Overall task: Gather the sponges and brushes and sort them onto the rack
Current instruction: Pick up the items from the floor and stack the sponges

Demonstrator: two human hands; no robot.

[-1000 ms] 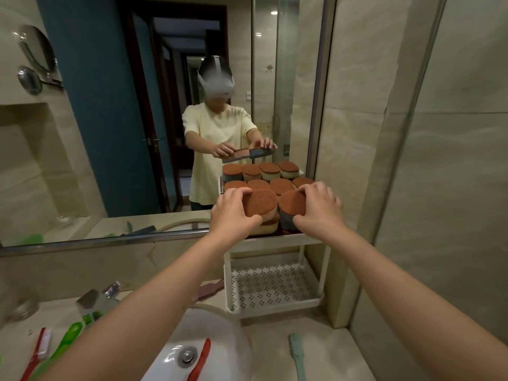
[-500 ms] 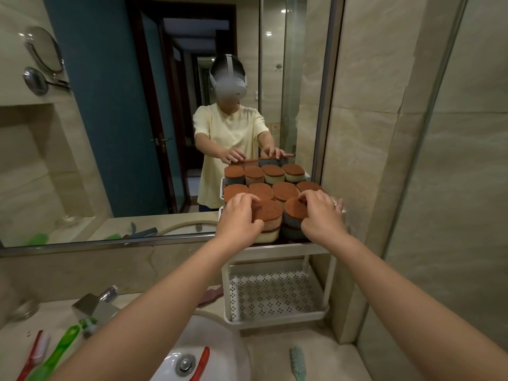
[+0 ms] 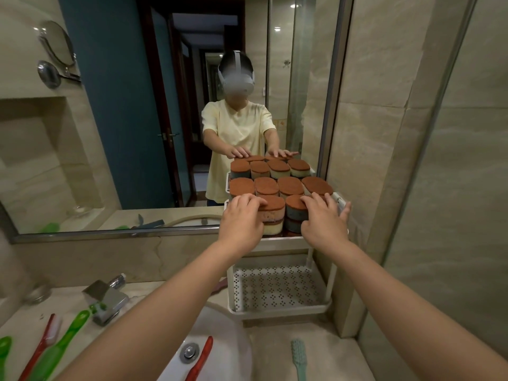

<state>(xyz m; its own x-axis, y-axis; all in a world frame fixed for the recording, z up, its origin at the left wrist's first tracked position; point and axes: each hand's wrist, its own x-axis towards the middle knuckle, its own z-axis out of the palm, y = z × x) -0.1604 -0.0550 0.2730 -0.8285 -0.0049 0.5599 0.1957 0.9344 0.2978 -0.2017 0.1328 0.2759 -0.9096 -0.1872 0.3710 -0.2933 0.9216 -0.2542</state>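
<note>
My left hand (image 3: 242,218) and right hand (image 3: 323,221) lie with fingers nearly straight, gripping nothing, pressing down on the 2 front stacks of brown-topped oval sponges (image 3: 273,204). These stand on the top shelf of the white plastic rack (image 3: 275,309), centre frame. A pale green toothbrush (image 3: 298,356) lies on the tabletop (image 3: 275,350), lower right.

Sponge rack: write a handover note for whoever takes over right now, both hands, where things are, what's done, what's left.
Left hand: open, fingers pressing the top of the front left sponge stack.
Right hand: open, fingers on the front right sponge stack.
Done: sponges sit in rows on the rack's top shelf.
Left to do: no brush seen on the rack. Green brush and red-and-white brush lie on the counter left of the sink, red brush in the sink, teal brush on the counter before the rack.
</note>
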